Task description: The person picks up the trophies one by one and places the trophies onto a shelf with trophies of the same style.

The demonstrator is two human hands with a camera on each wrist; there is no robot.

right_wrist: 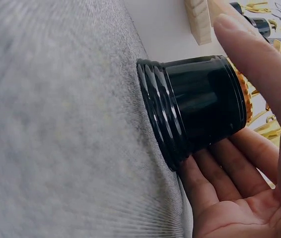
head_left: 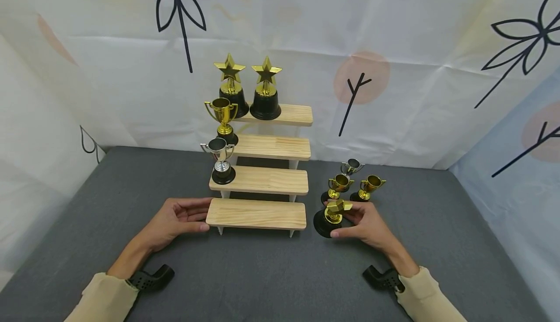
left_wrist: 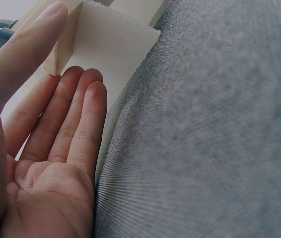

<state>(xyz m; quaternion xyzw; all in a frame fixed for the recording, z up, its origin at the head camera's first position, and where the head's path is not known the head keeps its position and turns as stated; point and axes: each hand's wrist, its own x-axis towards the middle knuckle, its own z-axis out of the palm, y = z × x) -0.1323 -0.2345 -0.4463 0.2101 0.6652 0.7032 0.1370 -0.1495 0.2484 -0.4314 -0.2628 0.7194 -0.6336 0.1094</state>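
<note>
A four-step wooden display stand (head_left: 255, 214) stands on the table. My left hand (head_left: 183, 222) is at the left end of its lowest step, fingers nearly straight, thumb by the plank's front corner. In the left wrist view, the fingertips (left_wrist: 95, 96) lie beside the white side support (left_wrist: 113, 47). To the right of the stand, a gold star trophy (head_left: 334, 210) stands upright on the table. My right hand (head_left: 367, 222) lies around its black base (right_wrist: 205, 99), fingers extended behind it and thumb in front. A gap shows between thumb and base in the right wrist view.
Two gold star trophies (head_left: 266, 81) occupy the top step. Below them at the left ends stand a gold cup (head_left: 222, 113) and a silver cup (head_left: 220, 154). Behind my right hand are two gold cups (head_left: 371, 184) and a silver cup (head_left: 351, 166). A patterned cloth (head_left: 415, 88) hangs behind.
</note>
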